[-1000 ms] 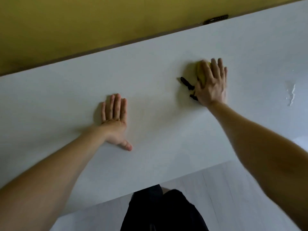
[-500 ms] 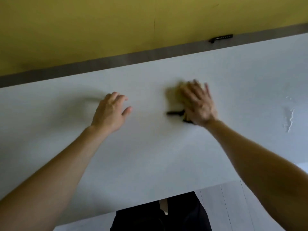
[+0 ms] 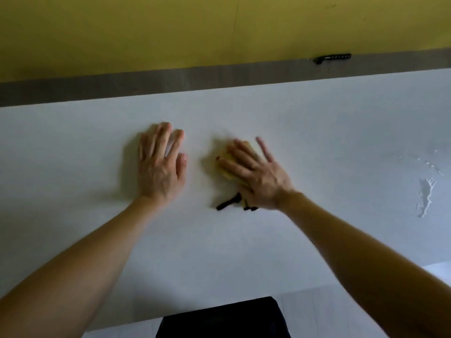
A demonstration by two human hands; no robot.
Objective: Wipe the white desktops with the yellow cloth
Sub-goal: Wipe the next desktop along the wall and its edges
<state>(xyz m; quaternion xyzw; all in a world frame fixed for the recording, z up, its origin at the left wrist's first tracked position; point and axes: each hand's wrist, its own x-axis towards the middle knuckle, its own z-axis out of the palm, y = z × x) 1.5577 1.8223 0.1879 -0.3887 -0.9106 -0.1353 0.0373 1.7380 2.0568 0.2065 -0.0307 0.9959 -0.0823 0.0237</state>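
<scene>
— Where is the yellow cloth (image 3: pixel 225 165) lying?
— On the white bench (image 3: pixel 317 132), under your right hand (image 3: pixel 256 174), which is pressing it with flat fingers and not grasping. Your left hand (image 3: pixel 159 164) is resting released beside it.
— Next?
— You're mid-wipe, I'd judge; sweep right toward the wet-looking streak (image 3: pixel 425 196).

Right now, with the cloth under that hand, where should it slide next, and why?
Probably sweep the right hand and yellow cloth rightward across the white desktop: wet-looking streaks lie there, well apart from the cloth. The left hand rests flat.
</scene>
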